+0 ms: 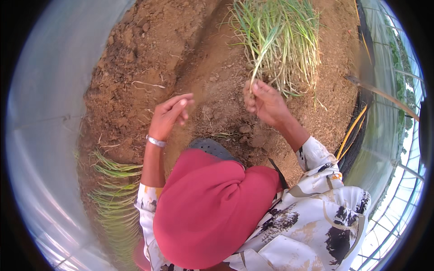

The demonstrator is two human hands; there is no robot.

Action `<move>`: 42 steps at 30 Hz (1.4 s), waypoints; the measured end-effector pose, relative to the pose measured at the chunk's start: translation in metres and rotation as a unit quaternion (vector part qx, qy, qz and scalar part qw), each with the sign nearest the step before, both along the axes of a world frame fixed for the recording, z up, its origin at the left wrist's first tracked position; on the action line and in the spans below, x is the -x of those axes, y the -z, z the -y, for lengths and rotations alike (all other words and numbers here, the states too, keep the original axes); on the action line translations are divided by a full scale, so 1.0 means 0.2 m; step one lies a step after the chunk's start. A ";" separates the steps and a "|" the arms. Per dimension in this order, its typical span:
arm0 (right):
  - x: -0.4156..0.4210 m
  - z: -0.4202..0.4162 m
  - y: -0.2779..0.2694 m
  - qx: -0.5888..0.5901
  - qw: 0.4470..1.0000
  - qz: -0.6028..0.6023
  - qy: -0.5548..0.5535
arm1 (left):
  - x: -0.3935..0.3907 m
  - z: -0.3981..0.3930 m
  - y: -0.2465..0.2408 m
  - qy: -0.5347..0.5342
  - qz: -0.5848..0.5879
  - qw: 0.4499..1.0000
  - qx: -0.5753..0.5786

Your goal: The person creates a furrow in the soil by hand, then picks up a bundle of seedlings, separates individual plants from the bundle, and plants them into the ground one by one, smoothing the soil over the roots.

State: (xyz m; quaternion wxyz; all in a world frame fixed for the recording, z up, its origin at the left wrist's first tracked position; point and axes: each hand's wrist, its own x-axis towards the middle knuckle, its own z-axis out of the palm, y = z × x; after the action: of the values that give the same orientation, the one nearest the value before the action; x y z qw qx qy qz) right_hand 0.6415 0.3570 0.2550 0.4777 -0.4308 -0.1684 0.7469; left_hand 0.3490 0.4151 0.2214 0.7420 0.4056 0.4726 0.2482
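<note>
Between the thumb and fingers of my right hand (266,101) is an onion-like seedling (265,50), gripped near its root end, its green leaves pointing away from me. Just beyond that hand lies a thick pile of similar seedlings (291,44) with pale stems and thin green leaves. My left hand (171,113) hovers over the soil with its fingers loosely bent, and nothing shows in it. A metal bracelet (156,141) circles that wrist. Loose brown soil (132,67) stretches ahead and to the left, scattered with a few dry stalks (148,84).
Rows of laid seedlings (117,203) run along the lower left beside plastic sheeting (47,118). A grey perforated shoe (213,148) and red-clad knees (210,206) are below my hands. On the right are a wooden-handled tool (386,95), a yellow hose (352,130) and a greenhouse wall (379,135).
</note>
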 end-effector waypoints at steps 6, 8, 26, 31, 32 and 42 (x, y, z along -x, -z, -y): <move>0.65 0.09 0.14 -0.153 0.939 0.082 -0.297 | 0.06 -0.12 -0.07 0.129 0.161 0.973 0.103; 0.72 0.02 0.11 -0.274 0.890 0.236 -0.279 | 0.15 -0.09 -0.16 0.096 0.127 0.987 0.038; 1.04 -0.27 0.31 -0.090 0.917 0.207 -0.327 | 0.63 0.01 0.18 -0.191 -0.143 0.971 -0.022; 1.08 -0.24 0.40 -0.113 0.887 0.249 -0.373 | 0.58 0.04 0.18 -0.222 -0.055 0.973 0.022; 1.09 -0.24 0.39 -0.112 0.886 0.245 -0.377 | 0.57 0.05 0.17 -0.224 -0.069 0.972 0.025; 1.18 -0.25 0.50 -0.069 0.861 0.193 -0.466 | 0.66 0.14 0.29 -0.183 -0.064 0.981 0.001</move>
State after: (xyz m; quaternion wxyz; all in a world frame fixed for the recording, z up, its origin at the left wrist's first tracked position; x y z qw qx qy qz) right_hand 0.4063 0.4066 0.1545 0.0600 -0.4032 -0.4892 0.7711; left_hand 0.2169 0.3866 0.1635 0.6525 0.3267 0.5854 0.3533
